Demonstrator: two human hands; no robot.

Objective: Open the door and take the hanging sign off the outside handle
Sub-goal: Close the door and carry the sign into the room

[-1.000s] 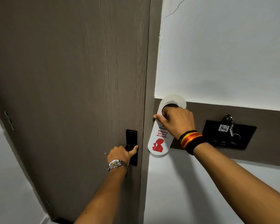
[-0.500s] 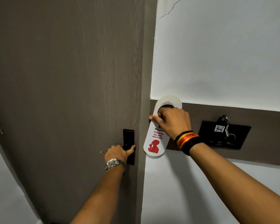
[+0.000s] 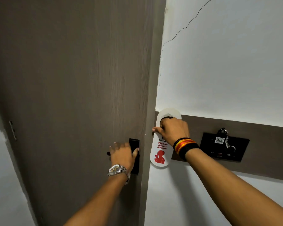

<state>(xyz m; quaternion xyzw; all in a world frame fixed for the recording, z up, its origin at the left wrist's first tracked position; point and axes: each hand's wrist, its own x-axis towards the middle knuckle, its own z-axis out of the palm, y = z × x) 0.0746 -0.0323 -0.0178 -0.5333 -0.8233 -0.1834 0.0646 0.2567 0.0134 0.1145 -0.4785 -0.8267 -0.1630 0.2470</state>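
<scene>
The brown wooden door [image 3: 72, 95] fills the left half of the view. My left hand [image 3: 122, 154], with a metal watch on the wrist, lies over the dark door handle [image 3: 108, 153]. Its fingers are lifted and apart, and the thumb rests on the black handle plate [image 3: 135, 143]. My right hand [image 3: 173, 131] pinches the white "Please do not disturb" sign [image 3: 160, 158] just below its hanging hole. The sign hangs against the wall right of the door edge, and its red figure faces me. The outside handle is hidden.
A brown band [image 3: 268, 144] crosses the white wall on the right. On it sits a black key holder [image 3: 209, 149] with a tagged bunch of keys [image 3: 222, 139]. A door hinge [image 3: 12, 130] shows at the far left, and a crack [image 3: 186, 25] runs up the wall.
My left hand has loosened from a closed grip on the handle to lifted, spread fingers. The right hand keeps its hold on the sign in about the same place.
</scene>
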